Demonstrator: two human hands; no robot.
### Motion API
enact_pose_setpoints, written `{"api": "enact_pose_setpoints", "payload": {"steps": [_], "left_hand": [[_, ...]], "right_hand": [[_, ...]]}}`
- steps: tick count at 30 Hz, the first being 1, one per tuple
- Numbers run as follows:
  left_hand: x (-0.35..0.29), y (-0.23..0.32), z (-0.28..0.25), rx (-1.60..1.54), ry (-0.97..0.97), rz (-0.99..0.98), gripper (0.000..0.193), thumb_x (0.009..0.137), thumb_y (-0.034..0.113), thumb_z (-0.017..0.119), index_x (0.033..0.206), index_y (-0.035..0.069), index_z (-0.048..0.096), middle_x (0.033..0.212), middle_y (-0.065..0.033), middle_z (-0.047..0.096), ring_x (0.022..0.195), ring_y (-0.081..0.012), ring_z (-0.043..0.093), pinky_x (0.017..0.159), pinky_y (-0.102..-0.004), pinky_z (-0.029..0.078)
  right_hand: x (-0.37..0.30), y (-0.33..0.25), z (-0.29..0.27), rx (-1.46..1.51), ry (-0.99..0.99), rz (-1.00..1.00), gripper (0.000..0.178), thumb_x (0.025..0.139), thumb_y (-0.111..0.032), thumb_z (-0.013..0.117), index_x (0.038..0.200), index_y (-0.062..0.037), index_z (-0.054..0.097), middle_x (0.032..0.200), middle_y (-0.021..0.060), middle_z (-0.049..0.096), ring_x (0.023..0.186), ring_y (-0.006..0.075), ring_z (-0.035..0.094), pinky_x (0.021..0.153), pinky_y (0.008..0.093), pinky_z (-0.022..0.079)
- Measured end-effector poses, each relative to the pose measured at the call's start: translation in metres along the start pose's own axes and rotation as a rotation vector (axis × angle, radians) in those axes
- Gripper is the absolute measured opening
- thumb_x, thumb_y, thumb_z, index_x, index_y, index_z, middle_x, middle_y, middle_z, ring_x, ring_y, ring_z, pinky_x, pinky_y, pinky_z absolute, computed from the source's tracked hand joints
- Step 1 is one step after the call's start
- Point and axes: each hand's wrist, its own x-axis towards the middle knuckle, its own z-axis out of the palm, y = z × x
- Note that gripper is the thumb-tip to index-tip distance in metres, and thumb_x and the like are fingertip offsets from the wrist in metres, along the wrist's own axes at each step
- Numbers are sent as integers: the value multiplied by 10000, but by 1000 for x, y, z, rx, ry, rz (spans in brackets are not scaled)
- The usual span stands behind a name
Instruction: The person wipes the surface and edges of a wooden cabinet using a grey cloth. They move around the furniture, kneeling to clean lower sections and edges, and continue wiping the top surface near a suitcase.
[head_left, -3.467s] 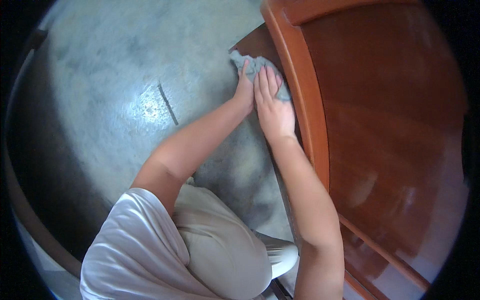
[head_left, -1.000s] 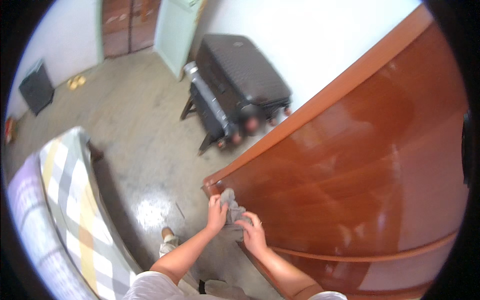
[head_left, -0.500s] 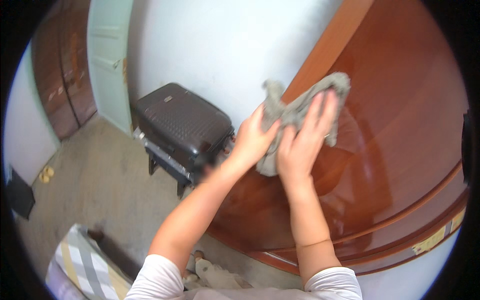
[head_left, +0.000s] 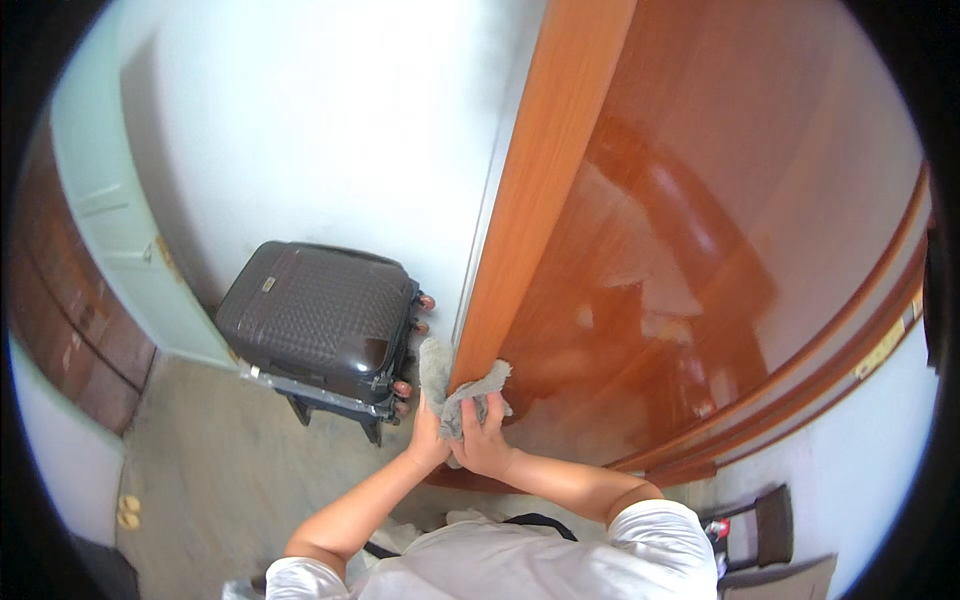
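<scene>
A grey cloth (head_left: pixel 433 372) is folded around the lower part of a reddish-brown wooden panel's edge (head_left: pixel 540 170). My left hand (head_left: pixel 428 438) grips it on the wall side of that edge, its fingers partly hidden by the cloth. My right hand (head_left: pixel 483 440) presses the other part of the cloth against the edge, fingers bent over it. Both hands are close together, low in front of my body. To their right spreads the panel's broad glossy face (head_left: pixel 690 250), with streaky reflections.
A dark suitcase (head_left: pixel 320 310) lies on a low black stand left of my hands, wheels toward the panel. Behind it rises a white wall (head_left: pixel 330 130). A pale green door (head_left: pixel 110 190) stands far left, yellow slippers (head_left: pixel 129 512) on the floor, a dark chair (head_left: pixel 770 525) lower right.
Both hands have come down along the panel's edge with the cloth, nearer my body and closer together. The view has shifted too, and the cloth is now bunched round the edge.
</scene>
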Motion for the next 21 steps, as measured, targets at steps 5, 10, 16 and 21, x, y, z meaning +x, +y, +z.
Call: {"api": "enact_pose_setpoints", "payload": {"steps": [5,10,16,21], "left_hand": [[87,65,-28,-79,-355,260,496,929,134,564,1381,-10,417,1353,-154,522,1274,-269,486,1052,-409,387],[157,104,-21,-253,-444,461,566,946,169,496,1432,-43,298,1467,-253,288,1371,-383,278,1121,-459,244],[244,205,-17,-387,-325,747,790,940,347,496,1472,-85,104,1528,-348,72,1429,-516,34,1149,-576,77],[316,282,-13,-554,-199,915,688,944,237,493,1468,-61,160,1517,-309,170,1427,-512,94,1116,-640,111]], "right_hand": [[113,-30,-66,-226,269,142,722,765,-118,656,1384,95,353,1421,423,149,1285,604,243,1075,596,253],[222,-57,-128,-533,298,193,801,724,6,518,1464,111,229,1511,390,57,1412,541,115,1148,527,159],[338,-86,-180,-1054,292,178,697,724,13,478,1408,95,374,1527,298,177,1423,462,206,1155,501,216],[432,-75,-235,-1495,193,-57,447,760,-123,547,1147,89,621,1341,248,491,1322,421,397,1114,498,305]]}}
